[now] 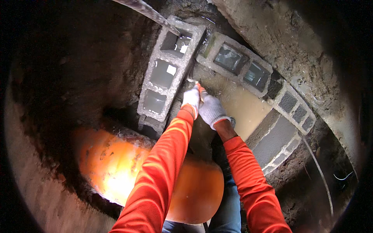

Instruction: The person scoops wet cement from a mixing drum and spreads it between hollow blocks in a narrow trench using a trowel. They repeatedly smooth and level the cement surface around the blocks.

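My left hand (191,98) and my right hand (211,109), both in white knit gloves, are pressed together low in a dug pit. Both are closed around a thin orange tool handle (200,92) that shows between them; the tool's working end is hidden. The hands are beside the near corner of a hollow grey concrete block (163,73) that holds water in its cells. Orange sleeves cover both of my forearms.
A curved row of hollow blocks (237,62) runs to the right around brown muddy water (243,106). A large orange pipe (116,163) crosses below my arms. Earth walls (295,42) surround the pit. A thin wire (319,167) hangs at right, and a flat bar (149,12) at top.
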### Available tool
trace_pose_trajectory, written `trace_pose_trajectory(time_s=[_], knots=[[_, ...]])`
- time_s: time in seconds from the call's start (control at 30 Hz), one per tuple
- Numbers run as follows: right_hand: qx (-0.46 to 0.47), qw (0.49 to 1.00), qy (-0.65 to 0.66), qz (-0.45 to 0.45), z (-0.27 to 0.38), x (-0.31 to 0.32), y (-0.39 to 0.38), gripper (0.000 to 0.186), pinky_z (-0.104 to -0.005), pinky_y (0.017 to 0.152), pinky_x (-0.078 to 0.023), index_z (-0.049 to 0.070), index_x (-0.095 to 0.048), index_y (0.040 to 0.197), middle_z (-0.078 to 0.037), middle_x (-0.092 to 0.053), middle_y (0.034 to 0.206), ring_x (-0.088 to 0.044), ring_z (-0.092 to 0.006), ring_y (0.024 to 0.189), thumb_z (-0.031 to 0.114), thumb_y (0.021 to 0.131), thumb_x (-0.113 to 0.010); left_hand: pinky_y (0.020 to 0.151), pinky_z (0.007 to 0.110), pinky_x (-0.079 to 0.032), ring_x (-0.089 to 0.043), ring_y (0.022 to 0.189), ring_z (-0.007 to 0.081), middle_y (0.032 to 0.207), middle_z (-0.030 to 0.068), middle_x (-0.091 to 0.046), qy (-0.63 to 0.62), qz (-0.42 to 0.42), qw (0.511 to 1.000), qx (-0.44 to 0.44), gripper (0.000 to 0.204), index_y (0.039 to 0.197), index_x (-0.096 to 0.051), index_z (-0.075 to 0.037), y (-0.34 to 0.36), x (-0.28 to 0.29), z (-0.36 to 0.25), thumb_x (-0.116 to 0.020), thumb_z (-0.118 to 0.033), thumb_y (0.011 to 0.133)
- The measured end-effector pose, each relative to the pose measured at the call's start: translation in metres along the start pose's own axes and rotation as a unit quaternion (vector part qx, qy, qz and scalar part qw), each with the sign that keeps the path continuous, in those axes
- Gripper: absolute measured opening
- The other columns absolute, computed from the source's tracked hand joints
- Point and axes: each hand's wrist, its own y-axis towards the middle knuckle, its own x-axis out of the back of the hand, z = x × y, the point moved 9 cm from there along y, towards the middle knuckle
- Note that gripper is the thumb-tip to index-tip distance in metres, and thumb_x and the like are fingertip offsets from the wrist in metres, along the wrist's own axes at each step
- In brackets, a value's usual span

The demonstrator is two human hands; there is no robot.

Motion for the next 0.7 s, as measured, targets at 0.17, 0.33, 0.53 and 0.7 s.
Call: trace_pose_trajectory(time_s=[0.17,0.33,0.53,0.7], knots=[[-0.027,0.993,0.11,-0.034,-0.027,-0.03,-0.035,0.057,-0.062,0.09,-0.057,0.006,-0.048,0.159,-0.035,-0.073,0.111,-0.071,-0.0537,0.107,0.03,0.108,-0.055,0.061,0.043,-0.051,-0.067,0.066,0.0238,0.078,0.0134,-0.071,0.236,-0.057,0.97,-0.008,0.063,0.091,-0.076,0.0,0.005,0.01,0.031,-0.057,-0.057,0.108],[-0.069,0.982,0.171,0.038,-0.041,-0.045,-0.061,0.059,-0.0606,0.087,-0.059,0.006,-0.048,0.16,-0.035,-0.073,0.11,-0.071,-0.0535,0.106,0.03,0.107,-0.058,0.091,0.052,-0.057,-0.076,0.111,0.0453,0.106,0.032,-0.078,0.248,-0.059,0.964,0.068,0.07,0.11,-0.079,0.007,-0.024,0.019,0.064,-0.051,-0.057,0.108],[-0.007,0.992,0.122,0.043,-0.005,-0.019,-0.081,0.058,-0.0605,0.081,-0.06,0.009,-0.051,0.159,-0.033,-0.075,0.102,-0.075,-0.0518,0.092,0.029,0.105,-0.059,0.071,0.05,-0.055,-0.075,0.079,0.0342,0.092,0.0219,-0.079,0.356,-0.116,0.926,-0.053,0.07,0.108,-0.078,0.008,-0.034,0.052,0.05,-0.053,-0.057,0.109],[-0.008,0.997,0.039,-0.062,-0.012,0.036,-0.062,0.052,-0.0617,0.084,-0.059,0.007,-0.058,0.152,-0.032,-0.075,0.103,-0.074,-0.0521,0.097,0.03,0.106,-0.056,0.061,0.044,-0.047,-0.059,0.062,0.0256,0.073,0.0097,-0.069,0.223,-0.004,0.966,-0.13,0.063,0.099,-0.075,0.005,-0.065,-0.028,-0.008,-0.048,-0.05,0.115]])
